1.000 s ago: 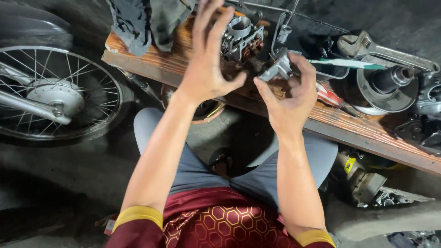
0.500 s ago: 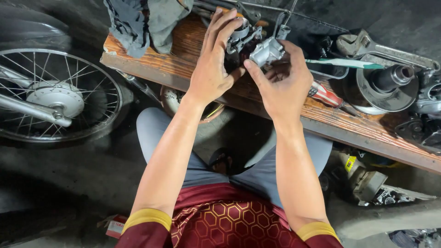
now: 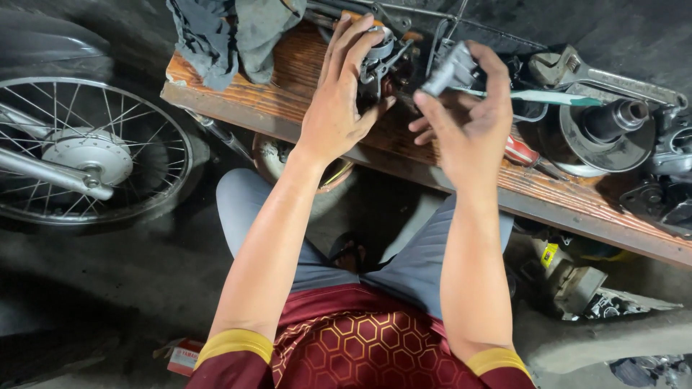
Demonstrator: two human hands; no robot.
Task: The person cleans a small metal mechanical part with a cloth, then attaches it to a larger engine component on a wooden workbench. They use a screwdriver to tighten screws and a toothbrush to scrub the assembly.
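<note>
Carburetor body (image 3: 382,61) sitting on wooden plank (image 3: 274,101), at twelve o'clock; left hand (image 3: 339,108) gripping it, right hand (image 3: 468,122) pinching grey metal cover (image 3: 448,70) at one o'clock. Probably refitting; needing careful alignment.

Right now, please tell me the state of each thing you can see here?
left hand: gripping the carburetor body
carburetor body: upright on the wooden plank
right hand: raised, holding a small metal part
small metal part: lifted, apart from the carburetor body
adjustable wrench: lying flat
dark rag: crumpled on the plank
spoked wheel: standing beside the plank
</note>
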